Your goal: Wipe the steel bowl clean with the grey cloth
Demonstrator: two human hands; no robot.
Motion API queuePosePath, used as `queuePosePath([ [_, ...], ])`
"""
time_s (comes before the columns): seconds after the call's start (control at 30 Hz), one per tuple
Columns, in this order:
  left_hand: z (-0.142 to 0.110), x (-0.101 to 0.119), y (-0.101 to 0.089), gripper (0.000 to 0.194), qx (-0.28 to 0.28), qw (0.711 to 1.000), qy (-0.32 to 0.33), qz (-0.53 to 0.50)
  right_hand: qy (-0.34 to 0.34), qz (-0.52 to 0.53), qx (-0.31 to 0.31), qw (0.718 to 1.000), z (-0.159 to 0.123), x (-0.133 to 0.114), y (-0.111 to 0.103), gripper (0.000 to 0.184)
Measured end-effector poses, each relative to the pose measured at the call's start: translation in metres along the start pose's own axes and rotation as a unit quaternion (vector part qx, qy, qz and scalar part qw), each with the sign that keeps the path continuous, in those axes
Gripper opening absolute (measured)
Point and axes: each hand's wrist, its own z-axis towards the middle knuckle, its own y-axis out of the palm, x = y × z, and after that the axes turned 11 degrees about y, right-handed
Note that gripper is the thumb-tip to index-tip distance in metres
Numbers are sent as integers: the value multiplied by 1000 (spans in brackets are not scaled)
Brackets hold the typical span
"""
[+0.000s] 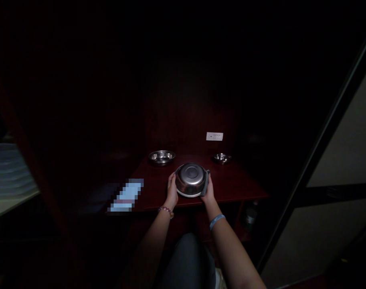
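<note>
Metal bowl (190, 177), base up, at frame centre; gripping opposite sides with left hand (172, 192) and right hand (210, 190), likely for level support, with grey cloth (205, 184) against right side, perhaps against slipping.

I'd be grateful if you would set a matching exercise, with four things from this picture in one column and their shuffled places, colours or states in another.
1. Steel bowl
2. Cloth
3. Beaded bracelet
4. Wall socket

A. White, on the back panel
B. On the wrist of the left hand
C. Upside down
D. Grey, against the right hand

Pairs: 1-C; 2-D; 3-B; 4-A
</note>
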Motion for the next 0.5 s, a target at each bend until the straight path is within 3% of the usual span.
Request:
queuePosePath([
  [0.5, 2, -3, -1, 34, 12, 1000, -1, -13, 6, 15, 6, 1000, -4, -2, 3, 48],
])
